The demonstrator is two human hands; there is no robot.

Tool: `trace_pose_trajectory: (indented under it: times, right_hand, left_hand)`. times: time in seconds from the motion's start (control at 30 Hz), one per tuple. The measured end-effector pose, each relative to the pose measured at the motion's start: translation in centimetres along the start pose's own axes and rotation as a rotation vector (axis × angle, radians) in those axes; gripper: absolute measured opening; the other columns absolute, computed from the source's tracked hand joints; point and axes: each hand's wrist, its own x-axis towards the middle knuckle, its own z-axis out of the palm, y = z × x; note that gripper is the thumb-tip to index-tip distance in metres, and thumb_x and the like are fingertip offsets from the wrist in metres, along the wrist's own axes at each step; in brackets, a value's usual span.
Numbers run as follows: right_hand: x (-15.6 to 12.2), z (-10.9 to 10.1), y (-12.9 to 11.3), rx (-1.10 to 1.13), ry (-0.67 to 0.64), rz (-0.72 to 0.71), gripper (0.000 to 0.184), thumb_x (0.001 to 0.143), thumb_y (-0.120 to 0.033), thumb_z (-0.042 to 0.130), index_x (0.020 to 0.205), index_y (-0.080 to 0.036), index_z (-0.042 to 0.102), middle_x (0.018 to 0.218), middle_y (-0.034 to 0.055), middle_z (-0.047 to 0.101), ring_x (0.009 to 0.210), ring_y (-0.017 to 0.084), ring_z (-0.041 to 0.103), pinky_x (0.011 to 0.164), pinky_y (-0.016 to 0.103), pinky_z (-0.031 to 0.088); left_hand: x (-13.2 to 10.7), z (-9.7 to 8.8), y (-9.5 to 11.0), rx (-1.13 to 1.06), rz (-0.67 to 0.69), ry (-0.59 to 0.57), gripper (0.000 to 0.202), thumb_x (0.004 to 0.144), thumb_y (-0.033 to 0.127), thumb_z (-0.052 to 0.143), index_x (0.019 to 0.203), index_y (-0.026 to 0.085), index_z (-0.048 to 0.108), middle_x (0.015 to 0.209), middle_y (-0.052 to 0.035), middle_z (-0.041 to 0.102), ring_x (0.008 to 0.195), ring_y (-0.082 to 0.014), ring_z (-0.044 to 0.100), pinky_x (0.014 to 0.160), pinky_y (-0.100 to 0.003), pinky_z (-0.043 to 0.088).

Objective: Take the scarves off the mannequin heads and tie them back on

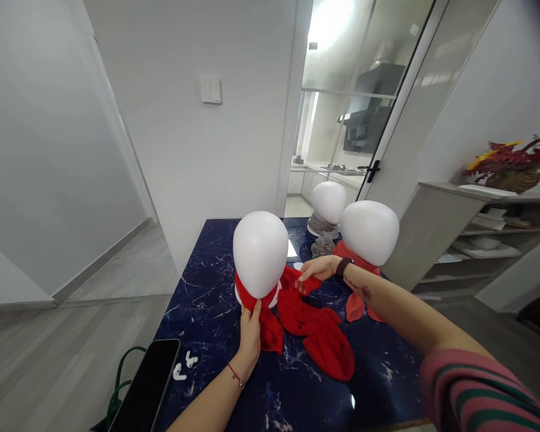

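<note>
A white foam mannequin head (260,252) stands on the dark blue marble table (216,300), with a red scarf (317,330) wrapped round its neck and trailing to the right. My left hand (251,333) pinches the scarf at the front of the neck. My right hand (317,268), with a dark wristband, grips the scarf just right of the head. Two more white heads stand behind: one (369,231) with a red scarf, one (328,201) with a grey scarf.
A black phone (146,387) lies at the table's near left corner, with two white earbuds (184,366) beside it. A green bag handle (119,384) hangs left of the table. Shelves with a flower basket (513,168) stand at the right. A glass door is behind.
</note>
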Motion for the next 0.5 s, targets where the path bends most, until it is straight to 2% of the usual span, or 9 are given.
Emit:
trace_pose_trajectory:
  times: [0.07,0.13,0.23,0.3,0.43,0.5]
  right_hand:
    - [-1.0,1.3,1.6,0.023,-0.153,-0.004,0.037,0.064,-0.030,0.077,0.090,-0.005,0.066,0.087,0.0104,0.069,0.083,0.016,0.066,0.081,0.027,0.050]
    - [-2.0,3.1,2.4,-0.003,-0.171,-0.118,0.034,0.067,-0.027,0.075,0.093,-0.008,0.065,0.092,0.0079,0.068,0.089,0.016,0.064,0.086,0.028,0.048]
    - [-3.2,6.3,2.8,0.022,-0.135,-0.258,0.037,0.073,-0.024,0.071,0.106,-0.012,0.060,0.093,0.0059,0.067,0.086,0.015,0.064,0.083,0.030,0.048]
    - [-3.4,8.5,3.6,0.160,-0.089,-0.307,0.040,0.075,-0.024,0.070,0.112,-0.014,0.057,0.091,0.0051,0.067,0.079,0.014,0.064,0.078,0.030,0.049]
    - [-2.6,13.1,6.4,0.532,-0.002,-0.408,0.034,0.078,-0.037,0.065,0.101,-0.012,0.064,0.094,0.0080,0.065,0.078,0.011,0.062,0.077,0.025,0.047]
    - [-2.3,15.8,7.5,0.498,0.039,-0.463,0.040,0.075,-0.042,0.067,0.100,-0.011,0.066,0.105,0.0110,0.063,0.091,0.015,0.060,0.086,0.029,0.045]
  left_hand:
    - [-0.1,0.1,0.2,0.028,0.010,-0.012,0.049,0.080,0.037,0.062,0.126,0.025,0.052,0.140,-0.0060,0.046,0.127,-0.0205,0.044,0.107,-0.033,0.033]
    - [-0.2,0.1,0.3,0.040,0.012,-0.018,0.050,0.080,0.037,0.062,0.127,0.025,0.051,0.139,-0.0062,0.047,0.126,-0.0211,0.045,0.106,-0.034,0.035]
    - [-0.3,0.2,0.4,0.039,0.005,-0.032,0.050,0.081,0.038,0.061,0.128,0.025,0.050,0.138,-0.0071,0.048,0.124,-0.0221,0.047,0.104,-0.035,0.037]
    - [-0.3,0.2,0.4,0.050,0.013,-0.032,0.050,0.081,0.039,0.061,0.127,0.023,0.051,0.139,-0.0076,0.048,0.125,-0.0222,0.046,0.105,-0.035,0.036]
    - [-0.2,0.1,0.5,0.114,0.037,-0.023,0.048,0.080,0.040,0.061,0.123,0.020,0.054,0.137,-0.0091,0.049,0.127,-0.0225,0.044,0.108,-0.035,0.032]
    - [-0.2,0.1,0.7,0.139,0.039,-0.013,0.048,0.079,0.040,0.062,0.122,0.020,0.055,0.133,-0.0096,0.053,0.125,-0.0228,0.046,0.107,-0.035,0.032]
